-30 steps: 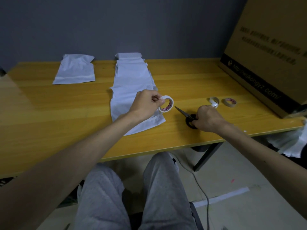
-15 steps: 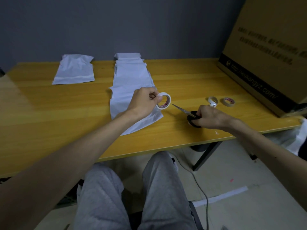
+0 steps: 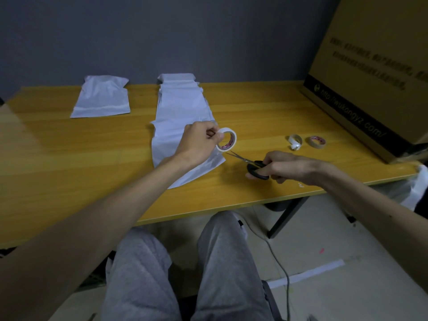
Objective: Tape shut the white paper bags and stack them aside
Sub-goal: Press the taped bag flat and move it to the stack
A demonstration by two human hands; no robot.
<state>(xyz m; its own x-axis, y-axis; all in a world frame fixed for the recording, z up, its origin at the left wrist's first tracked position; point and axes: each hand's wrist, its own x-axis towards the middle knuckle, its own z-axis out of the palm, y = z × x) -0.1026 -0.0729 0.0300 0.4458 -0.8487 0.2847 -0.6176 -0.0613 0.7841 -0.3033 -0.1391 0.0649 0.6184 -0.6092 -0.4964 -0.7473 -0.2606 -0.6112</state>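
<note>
A row of overlapping white paper bags (image 3: 179,112) runs down the middle of the yellow table (image 3: 69,158). My left hand (image 3: 199,144) holds a white tape roll (image 3: 228,142) just above the nearest bag. My right hand (image 3: 281,166) grips black-handled scissors (image 3: 251,165), blades pointing toward the roll. A separate white bag (image 3: 100,99) lies at the far left of the table.
Two smaller tape rolls (image 3: 295,142) (image 3: 316,142) lie on the table to the right. A large cardboard box (image 3: 375,72) stands on the table's right end. My grey-trousered legs (image 3: 185,274) are under the table edge, with a cable (image 3: 278,262) on the floor.
My right hand has picked up the scissors and lifted them toward the tape roll. My left hand raised the roll slightly.
</note>
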